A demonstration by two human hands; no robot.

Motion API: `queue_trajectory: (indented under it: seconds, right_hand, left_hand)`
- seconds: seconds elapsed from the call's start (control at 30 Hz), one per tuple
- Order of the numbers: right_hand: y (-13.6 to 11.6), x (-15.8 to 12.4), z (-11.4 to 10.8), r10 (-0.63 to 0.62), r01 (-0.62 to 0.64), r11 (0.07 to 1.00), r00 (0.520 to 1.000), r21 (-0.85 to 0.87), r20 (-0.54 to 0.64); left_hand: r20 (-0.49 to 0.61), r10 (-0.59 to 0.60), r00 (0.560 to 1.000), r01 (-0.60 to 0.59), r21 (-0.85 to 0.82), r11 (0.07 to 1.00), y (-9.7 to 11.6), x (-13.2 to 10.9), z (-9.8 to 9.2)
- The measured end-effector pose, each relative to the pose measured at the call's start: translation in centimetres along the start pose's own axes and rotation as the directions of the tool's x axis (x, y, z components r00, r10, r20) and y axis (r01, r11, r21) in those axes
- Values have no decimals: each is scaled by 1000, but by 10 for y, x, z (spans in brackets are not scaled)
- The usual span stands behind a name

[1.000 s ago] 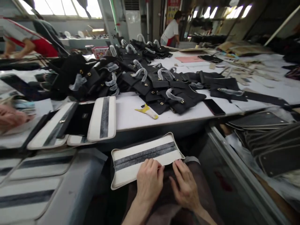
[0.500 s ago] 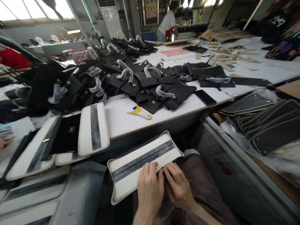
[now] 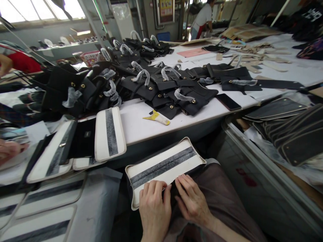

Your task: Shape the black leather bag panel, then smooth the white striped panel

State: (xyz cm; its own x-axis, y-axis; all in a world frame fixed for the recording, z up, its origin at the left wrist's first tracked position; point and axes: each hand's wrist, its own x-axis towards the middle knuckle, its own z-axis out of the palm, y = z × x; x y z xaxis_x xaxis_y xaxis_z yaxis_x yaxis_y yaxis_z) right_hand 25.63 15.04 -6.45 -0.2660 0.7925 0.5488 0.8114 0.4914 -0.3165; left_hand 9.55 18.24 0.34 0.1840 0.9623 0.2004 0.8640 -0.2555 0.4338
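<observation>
On my lap lies a bag piece [image 3: 166, 164], a white panel with a dark grey stripe along its length and raised, pale-rimmed corners. Dark material shows beneath it. My left hand [image 3: 154, 205] is closed over the near edge, left of the middle, its fingertips on the white face and the thumb at the rim. Close by, my right hand [image 3: 193, 198] pinches the same edge with bent fingers; its thumb is low and partly hidden. The underside of the piece cannot be seen.
Black bags [image 3: 151, 84] with wrapped handles are heaped on the white table [image 3: 133, 129], near a phone [image 3: 228, 101] and a yellow-white tool [image 3: 156, 117]. More striped panels [image 3: 110, 134] lie left. A bin [image 3: 242, 161] with dark panels stands right. Another person [image 3: 202, 20] works behind.
My view has swung a little left, so the surroundings sit further right. My left hand has slid left along the near edge, and the gap between my hands is wider.
</observation>
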Motion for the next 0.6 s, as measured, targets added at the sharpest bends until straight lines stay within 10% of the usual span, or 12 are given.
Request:
queue_trajectory:
  seconds: [0.6]
  right_hand:
    - [-17,6,9,-123,124,992,990,-5,67]
  left_hand:
    - [54,18,998,-19,26,999,-33,-20,-25]
